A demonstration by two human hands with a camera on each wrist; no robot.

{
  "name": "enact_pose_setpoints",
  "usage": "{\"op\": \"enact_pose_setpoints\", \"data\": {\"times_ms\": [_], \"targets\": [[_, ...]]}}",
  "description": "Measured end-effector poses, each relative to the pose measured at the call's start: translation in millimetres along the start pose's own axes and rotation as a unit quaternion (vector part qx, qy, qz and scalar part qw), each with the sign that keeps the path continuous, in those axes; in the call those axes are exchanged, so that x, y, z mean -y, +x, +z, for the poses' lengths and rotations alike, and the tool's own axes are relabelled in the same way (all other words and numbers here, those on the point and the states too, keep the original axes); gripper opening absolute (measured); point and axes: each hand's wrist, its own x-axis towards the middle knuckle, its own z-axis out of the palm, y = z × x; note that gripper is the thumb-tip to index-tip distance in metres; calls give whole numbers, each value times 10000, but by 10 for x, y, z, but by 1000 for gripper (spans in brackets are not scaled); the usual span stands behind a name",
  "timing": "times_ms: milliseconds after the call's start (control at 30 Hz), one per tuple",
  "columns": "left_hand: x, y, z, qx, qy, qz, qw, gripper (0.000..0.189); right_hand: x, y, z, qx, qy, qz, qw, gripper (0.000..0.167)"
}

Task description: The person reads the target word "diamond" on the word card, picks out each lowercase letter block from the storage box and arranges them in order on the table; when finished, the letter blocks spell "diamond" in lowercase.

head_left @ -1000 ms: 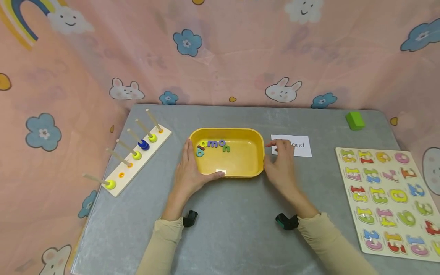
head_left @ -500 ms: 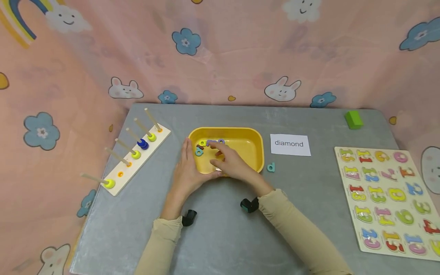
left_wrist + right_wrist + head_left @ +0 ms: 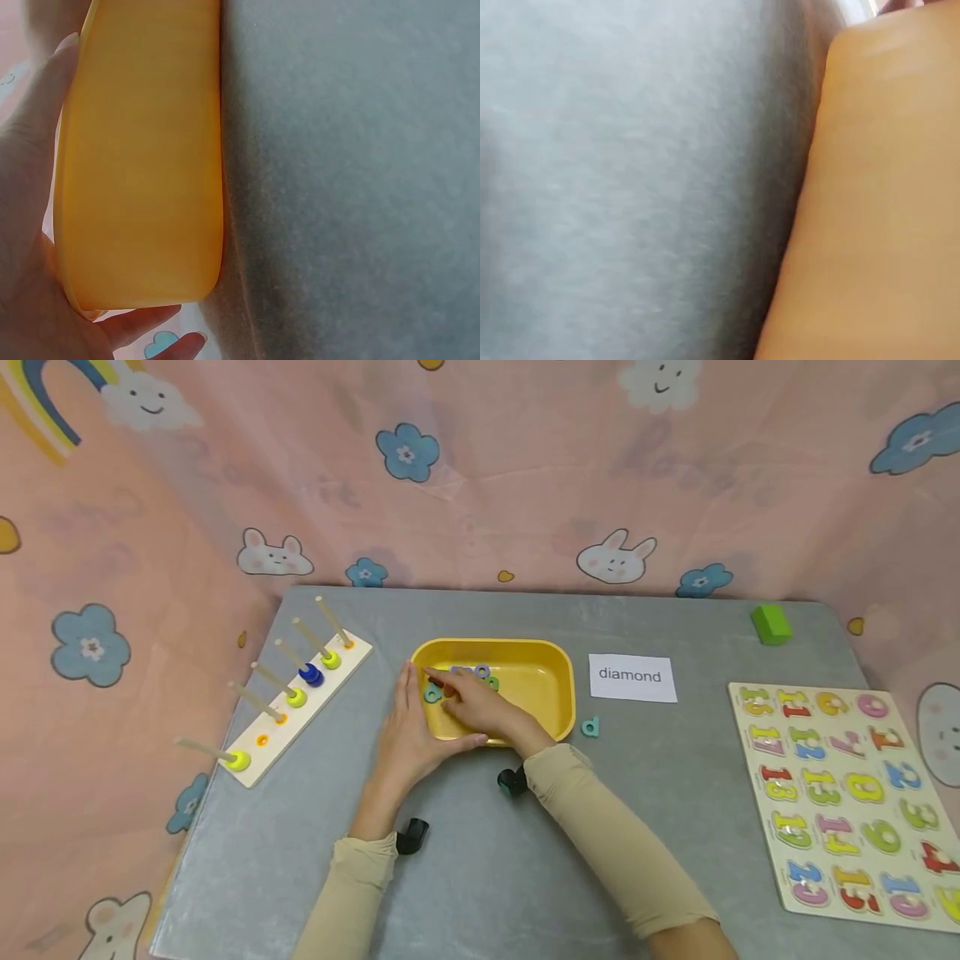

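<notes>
The left hand (image 3: 408, 735) holds the yellow tray (image 3: 555, 693) at its near left corner, fingers along the left wall and thumb on the front rim. In the left wrist view, the tray wall (image 3: 142, 165) lies within that hand's span. Reaching into the tray, the right hand (image 3: 483, 702) extends its index finger over the left end, thumb apart. Near it are a teal letter (image 3: 432, 693), a purple letter o (image 3: 482, 671) and a partly covered green letter n (image 3: 492, 682); the yellow letter is hidden. A teal letter d (image 3: 590, 727) lies outside, right of the tray.
A card reading "diamond" (image 3: 632, 677) lies right of the tray. At left stands a wooden peg board (image 3: 300, 710) with rings. On the right are a number puzzle board (image 3: 847, 802) and a green block (image 3: 772, 624). Patterned cloth hangs behind the table.
The right hand has left the teal letter d on the table beside the tray and moved left into the tray, uncovering the card. The left hand stays on the tray.
</notes>
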Motion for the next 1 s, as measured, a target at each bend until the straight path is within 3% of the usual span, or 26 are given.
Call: {"op": "enact_pose_setpoints", "data": {"times_ms": [67,233,533,833,1000], "targets": [[1,0,3,-12,-35,-34,10000,152,-17,53,4,-39,-338,-85,9994,52],[10,2,19,-13,-30,-39,10000,153,-17,59,7,-51,-509,-34,9987,40],[8,12,41,-55,-120,-102,9999,153,5,-36,-29,-306,-918,649,9932,15],[1,18,41,-109,-128,-65,9998,154,15,-175,-104,10,-950,1147,9888,16],[10,14,31,-115,-142,-132,9997,154,-48,-264,-133,29,-946,1106,9893,10]]}}
